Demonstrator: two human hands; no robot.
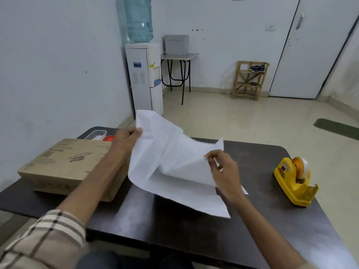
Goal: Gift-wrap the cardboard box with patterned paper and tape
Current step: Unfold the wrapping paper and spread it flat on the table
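The left hand (127, 139) is pinching the top edge of the large white sheet of wrapping paper (171, 152), and the right hand (223, 169) is pinching its right edge, over the dark bench (174, 233). The flat brown cardboard box (64, 164) is lying just beside the left forearm, and the yellow plastic tape dispenser (295, 181) is sitting well right.

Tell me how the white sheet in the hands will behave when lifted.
Probably floppy: the sheet sags and buckles between the left hand and right hand. Likely very light, since pinches at its edges hold much of it up. It may crease easily; folds already show across it.
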